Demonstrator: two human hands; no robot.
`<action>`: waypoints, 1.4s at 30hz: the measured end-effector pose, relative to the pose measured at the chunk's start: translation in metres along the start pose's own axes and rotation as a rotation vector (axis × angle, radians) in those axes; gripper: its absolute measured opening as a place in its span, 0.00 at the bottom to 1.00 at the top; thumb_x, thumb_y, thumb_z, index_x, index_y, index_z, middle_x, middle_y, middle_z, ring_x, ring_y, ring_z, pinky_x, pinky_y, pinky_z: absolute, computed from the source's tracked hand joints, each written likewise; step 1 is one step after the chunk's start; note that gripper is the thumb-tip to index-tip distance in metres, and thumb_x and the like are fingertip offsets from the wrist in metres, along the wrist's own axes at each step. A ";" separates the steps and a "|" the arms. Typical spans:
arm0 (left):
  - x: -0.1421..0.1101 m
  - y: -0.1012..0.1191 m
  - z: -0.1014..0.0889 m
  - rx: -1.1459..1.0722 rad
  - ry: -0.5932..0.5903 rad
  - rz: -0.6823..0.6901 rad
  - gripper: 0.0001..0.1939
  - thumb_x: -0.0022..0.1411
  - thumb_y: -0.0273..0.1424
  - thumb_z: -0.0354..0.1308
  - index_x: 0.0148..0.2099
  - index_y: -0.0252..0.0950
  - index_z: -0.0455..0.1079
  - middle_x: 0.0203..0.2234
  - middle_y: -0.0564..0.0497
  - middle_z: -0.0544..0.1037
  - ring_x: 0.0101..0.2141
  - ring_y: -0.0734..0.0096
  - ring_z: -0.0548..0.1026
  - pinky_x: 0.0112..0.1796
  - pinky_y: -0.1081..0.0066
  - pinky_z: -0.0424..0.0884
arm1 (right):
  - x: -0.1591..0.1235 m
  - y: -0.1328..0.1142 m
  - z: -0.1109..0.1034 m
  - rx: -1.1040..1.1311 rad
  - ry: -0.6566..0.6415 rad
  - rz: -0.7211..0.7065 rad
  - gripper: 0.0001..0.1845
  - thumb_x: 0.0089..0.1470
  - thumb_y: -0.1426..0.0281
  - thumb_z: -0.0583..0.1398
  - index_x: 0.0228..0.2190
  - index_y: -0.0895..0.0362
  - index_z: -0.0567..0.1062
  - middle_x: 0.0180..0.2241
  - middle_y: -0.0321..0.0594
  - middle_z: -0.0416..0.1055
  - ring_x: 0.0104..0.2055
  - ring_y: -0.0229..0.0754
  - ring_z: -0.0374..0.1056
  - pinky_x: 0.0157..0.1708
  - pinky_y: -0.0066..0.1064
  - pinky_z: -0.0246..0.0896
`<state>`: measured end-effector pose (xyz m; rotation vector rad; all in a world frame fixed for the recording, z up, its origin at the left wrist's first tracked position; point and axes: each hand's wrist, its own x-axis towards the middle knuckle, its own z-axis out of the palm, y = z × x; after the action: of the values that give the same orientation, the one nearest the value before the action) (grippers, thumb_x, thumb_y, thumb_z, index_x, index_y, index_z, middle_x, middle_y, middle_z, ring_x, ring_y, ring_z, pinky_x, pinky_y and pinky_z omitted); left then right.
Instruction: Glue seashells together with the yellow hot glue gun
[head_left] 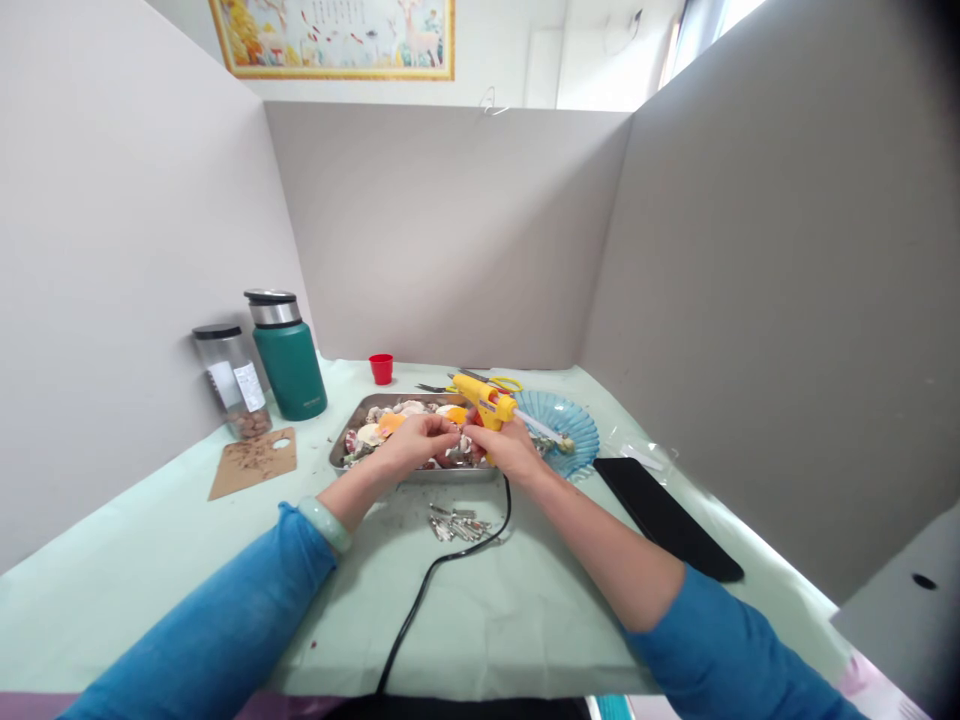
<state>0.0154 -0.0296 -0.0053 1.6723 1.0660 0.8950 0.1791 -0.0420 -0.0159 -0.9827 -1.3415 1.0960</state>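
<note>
While R grip clasps glue gun, can't tell if L grip pinches sth, v. unclear.

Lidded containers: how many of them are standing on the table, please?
2. The green flask stands on the left part of the table, and the clear jar with contents stands just left of it. A hidden one cannot be ruled out.

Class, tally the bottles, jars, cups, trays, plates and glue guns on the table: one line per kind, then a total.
Yellow glue gun: 1
Green bottle: 1
Clear jar: 1
Red cup: 1
Metal tray: 1
Blue plate: 1
Total: 6
</note>
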 end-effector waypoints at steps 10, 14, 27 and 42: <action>0.004 -0.004 -0.007 -0.427 0.025 -0.062 0.11 0.49 0.28 0.67 0.33 0.32 0.69 0.21 0.55 0.73 0.18 0.79 0.70 0.25 0.74 0.71 | 0.004 0.001 -0.002 0.251 0.132 0.029 0.17 0.37 0.66 0.66 0.30 0.57 0.68 0.16 0.28 0.64 0.17 0.31 0.59 0.17 0.23 0.58; 0.002 0.001 -0.011 -0.602 -0.005 -0.082 0.11 0.48 0.24 0.68 0.33 0.30 0.70 0.22 0.53 0.73 0.19 0.80 0.70 0.26 0.75 0.73 | 0.003 0.000 -0.003 0.230 0.070 0.040 0.16 0.37 0.66 0.67 0.30 0.57 0.69 0.17 0.28 0.65 0.16 0.31 0.58 0.16 0.23 0.56; 0.006 0.001 -0.015 -0.792 0.072 -0.136 0.11 0.53 0.14 0.58 0.39 0.28 0.71 0.20 0.52 0.74 0.17 0.79 0.71 0.26 0.73 0.76 | 0.003 0.002 -0.003 0.158 0.024 0.025 0.14 0.38 0.66 0.66 0.29 0.57 0.69 0.18 0.29 0.65 0.17 0.32 0.59 0.18 0.26 0.56; 0.003 0.009 -0.013 -0.794 0.151 -0.200 0.08 0.57 0.14 0.52 0.33 0.30 0.65 0.23 0.49 0.76 0.19 0.77 0.73 0.28 0.73 0.76 | 0.001 -0.002 -0.003 0.156 0.021 0.045 0.15 0.37 0.65 0.66 0.29 0.57 0.69 0.17 0.29 0.65 0.17 0.32 0.58 0.18 0.26 0.55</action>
<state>0.0068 -0.0244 0.0078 0.8374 0.7972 1.1300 0.1817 -0.0417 -0.0143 -0.9102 -1.2029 1.2023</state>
